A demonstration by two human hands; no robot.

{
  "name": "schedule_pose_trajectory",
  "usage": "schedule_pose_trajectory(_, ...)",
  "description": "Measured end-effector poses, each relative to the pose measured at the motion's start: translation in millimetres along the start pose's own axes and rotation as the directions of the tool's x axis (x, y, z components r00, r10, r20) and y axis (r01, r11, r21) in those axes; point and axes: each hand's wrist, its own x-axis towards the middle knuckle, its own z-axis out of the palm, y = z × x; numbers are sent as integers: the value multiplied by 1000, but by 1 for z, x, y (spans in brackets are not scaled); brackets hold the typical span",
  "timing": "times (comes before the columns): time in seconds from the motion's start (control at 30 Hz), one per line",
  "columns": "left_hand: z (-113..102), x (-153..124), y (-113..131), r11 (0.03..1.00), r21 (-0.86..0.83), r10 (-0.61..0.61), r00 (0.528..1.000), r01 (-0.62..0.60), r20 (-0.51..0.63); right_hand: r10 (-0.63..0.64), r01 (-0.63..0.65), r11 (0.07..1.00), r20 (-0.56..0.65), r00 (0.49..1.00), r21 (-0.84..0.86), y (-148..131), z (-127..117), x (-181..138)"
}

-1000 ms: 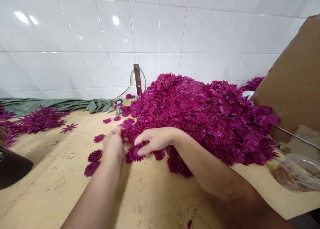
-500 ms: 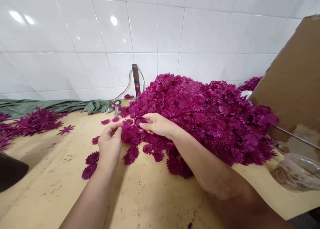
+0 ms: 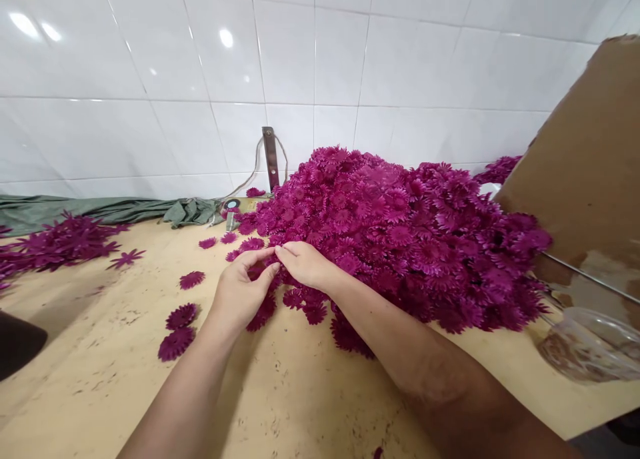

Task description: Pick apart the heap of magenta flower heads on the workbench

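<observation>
My left hand [image 3: 245,289] and my right hand [image 3: 304,265] meet fingertip to fingertip at the left edge of a large heap of magenta artificial flower heads [image 3: 360,205]. Thumb and forefinger of the left hand curve round into a pinch against the right fingertips. The right fingers are pressed together, knuckles toward me. Whatever sits between the fingertips is hidden or too small to name. Below the hands, part of a loose flower head [image 3: 263,312] shows on the table [image 3: 280,392].
Single flower heads [image 3: 176,343] lie left of my forearm. A pile of flat, star-shaped magenta pieces [image 3: 70,242] is farther left, before a green cloth [image 3: 115,210]. At the right stand a cardboard box [image 3: 590,159] and a clear plastic tub [image 3: 590,345]. A tiled wall [image 3: 410,65] closes the back.
My left hand has moved right and met the right hand's fingertips. The right hand has shifted slightly left and down, its fingers now closed together. The view has shifted slightly.
</observation>
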Motion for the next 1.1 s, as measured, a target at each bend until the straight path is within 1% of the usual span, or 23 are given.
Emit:
schedule_pose_trajectory(0.07, -1, 0, 2, 997, -31, -66, 997, 64, -42, -36, 33, 996, 41, 999, 83, 2, 2, -1)
schedule_pose_trajectory(0.13, -1, -1, 2, 990, -61, -133, 986, 127, -104, -58, 48, 991, 80, 995, 124, 3, 4, -2)
schedule_pose_trajectory(0.2, -1, 0, 2, 976, -130, -192, 969, 173, -158, -69, 60, 993, 91, 993, 103, 2, 3, -4)
schedule_pose_trajectory(0.27, 0, 1, 0, 953, -232, -240, 953, 196, -183, -85, 77, 994, 100, 991, 84, -1, 1, -6)
schedule_pose_trajectory(0.33, 0, 3, -2, 919, -325, -300, 929, 222, -215, -102, 87, 991, 159, 982, 100, -5, -2, -8)
schedule_pose_trajectory(0.4, 1, 5, -2, 889, -381, -362, 898, 252, -251, -128, 101, 987, 225, 966, 127, -7, -4, -10)
schedule_pose_trajectory(0.47, 1, 5, -1, 867, -418, -403, 876, 272, -266, -152, 121, 983, 255, 955, 135, -8, -5, -10)
schedule_pose_trajectory(0.6, 7, 3, 3, 829, -456, -462, 856, 324, -232, -172, 150, 984, 292, 941, 96, -5, -7, -8)
schedule_pose_trajectory(0.7, 13, 0, 5, 816, -472, -473, 854, 334, -215, -182, 172, 983, 350, 919, 59, -6, -13, -9)
schedule_pose_trajectory(0.8, 18, -1, 5, 824, -480, -450, 863, 302, -231, -209, 221, 975, 413, 886, 19, -9, -22, -10)
schedule_pose_trajectory(0.93, 20, 1, 3, 873, -414, -376, 897, 257, -235, -245, 288, 957, 471, 848, -21, -11, -32, -11)
schedule_pose_trajectory(1.03, 20, 2, -1, 900, -365, -332, 916, 237, -225, -250, 290, 957, 486, 837, -8, -9, -36, -11)
schedule_pose_trajectory(1.1, 20, 2, -4, 906, -357, -320, 919, 227, -229, -222, 252, 968, 501, 836, 9, -8, -36, -11)
